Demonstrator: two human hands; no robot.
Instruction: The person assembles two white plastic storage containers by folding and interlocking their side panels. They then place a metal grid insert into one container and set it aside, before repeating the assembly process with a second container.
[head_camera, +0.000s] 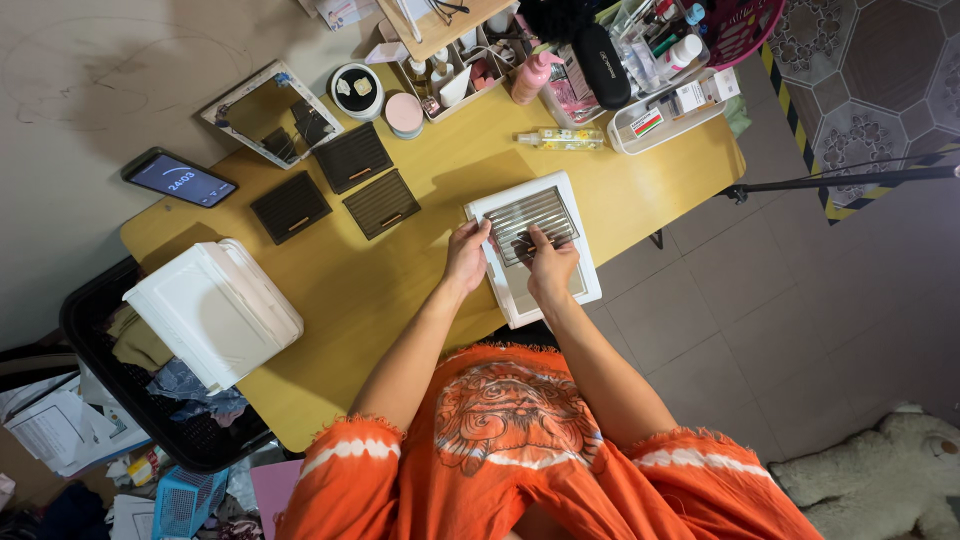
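A white rectangular panel (572, 210) with a slatted grey grille in its middle lies on the yellow table (370, 290) in front of me. My left hand (466, 256) grips the panel's left edge. My right hand (549, 268) rests on the grille, fingers curled over the slats near its lower part. Three dark slatted filter pieces (352, 156) (290, 207) (381, 203) lie flat to the left of the panel, apart from both hands.
A white box-shaped housing (215, 310) sits at the table's left end over a black basket. A phone (180, 179), a mirror (272, 112), round tins, bottles and a clear tray (660, 120) crowd the far edge. A tripod leg (840, 182) crosses the tiled floor.
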